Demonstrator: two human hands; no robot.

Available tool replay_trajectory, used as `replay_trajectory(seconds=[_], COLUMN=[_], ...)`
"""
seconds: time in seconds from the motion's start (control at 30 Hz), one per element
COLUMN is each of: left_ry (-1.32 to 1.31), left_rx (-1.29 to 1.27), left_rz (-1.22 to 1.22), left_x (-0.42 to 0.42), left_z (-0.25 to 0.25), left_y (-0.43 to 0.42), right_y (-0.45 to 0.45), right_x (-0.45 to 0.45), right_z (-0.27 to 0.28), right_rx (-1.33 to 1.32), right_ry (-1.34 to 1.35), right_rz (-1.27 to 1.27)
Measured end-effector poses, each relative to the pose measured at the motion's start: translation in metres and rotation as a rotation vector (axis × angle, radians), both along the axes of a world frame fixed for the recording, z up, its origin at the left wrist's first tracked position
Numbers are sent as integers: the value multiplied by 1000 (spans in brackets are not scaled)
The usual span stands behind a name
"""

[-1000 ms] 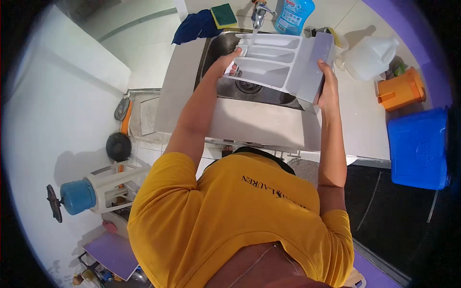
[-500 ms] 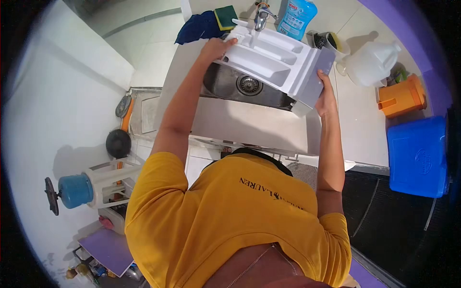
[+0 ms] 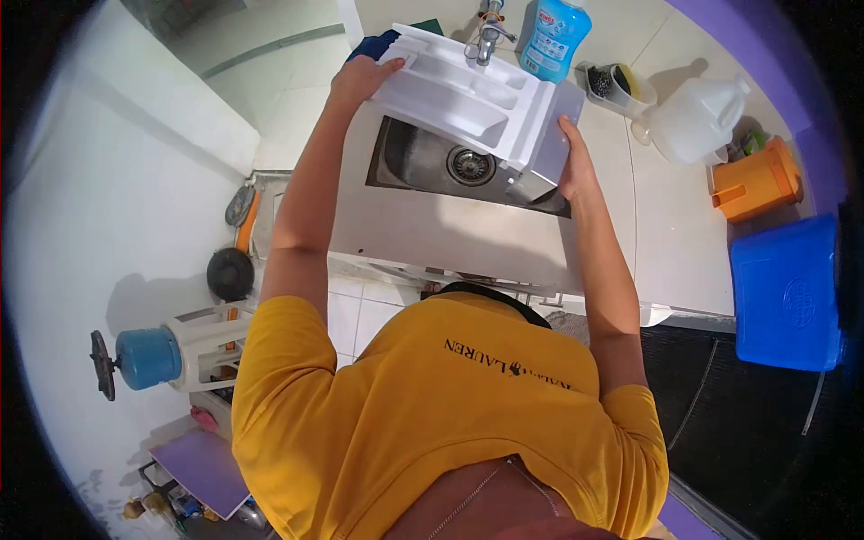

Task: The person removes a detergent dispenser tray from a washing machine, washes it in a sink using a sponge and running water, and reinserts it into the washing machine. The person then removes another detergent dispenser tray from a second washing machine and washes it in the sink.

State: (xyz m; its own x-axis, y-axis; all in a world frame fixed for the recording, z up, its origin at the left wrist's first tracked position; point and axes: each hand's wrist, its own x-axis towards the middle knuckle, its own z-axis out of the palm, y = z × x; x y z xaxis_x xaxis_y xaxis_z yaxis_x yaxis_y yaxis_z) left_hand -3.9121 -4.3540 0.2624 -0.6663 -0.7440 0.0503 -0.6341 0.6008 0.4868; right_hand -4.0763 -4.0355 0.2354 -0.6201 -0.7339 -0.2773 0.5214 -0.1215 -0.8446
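A white plastic drawer (image 3: 529, 121) with long moulded compartments and a grey front panel is held tilted over the sink (image 3: 409, 157). My left hand (image 3: 362, 79) grips its left end, with the thumb on the top face. On the right, my right hand (image 3: 579, 160) is closed round the grey panel, thumb on the outside. The faucet (image 3: 487, 45) stands just behind the drawer's far edge. Below the drawer, the sink drain (image 3: 471, 166) shows; part of the basin is hidden.
A blue liquid bottle (image 3: 556, 40) stands behind the sink. To the right are a small container with scrubbers (image 3: 619, 85), a translucent jug (image 3: 697, 121), an orange pitcher (image 3: 756, 183) and a blue box (image 3: 785, 292). Dark blue cloth (image 3: 373, 45) lies behind my left hand.
Both hands have moved the drawer left, so the faucet now stands behind its edge rather than over its compartments. More of the scrubber container shows; the green sponge is mostly covered.
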Motion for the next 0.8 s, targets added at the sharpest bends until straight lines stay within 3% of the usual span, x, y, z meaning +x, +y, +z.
replay_trajectory(seconds=[0.23,0.33,0.63,0.8], left_ry=[4,148,340,426], left_rx=[-14,130,136,434], left_rz=[57,0,-49,-46], left_x=[11,20,-20,-35], left_z=[12,6,-68,-67], left_y=[1,15,-6,20], right_y=[-22,-21,-11,5], right_x=[-11,-14,-34,-31], right_z=[-37,-30,-13,2], right_rx=[-2,-80,-219,-128], right_ry=[-66,-69,58,236], right_rz=[-1,-14,-97,-265])
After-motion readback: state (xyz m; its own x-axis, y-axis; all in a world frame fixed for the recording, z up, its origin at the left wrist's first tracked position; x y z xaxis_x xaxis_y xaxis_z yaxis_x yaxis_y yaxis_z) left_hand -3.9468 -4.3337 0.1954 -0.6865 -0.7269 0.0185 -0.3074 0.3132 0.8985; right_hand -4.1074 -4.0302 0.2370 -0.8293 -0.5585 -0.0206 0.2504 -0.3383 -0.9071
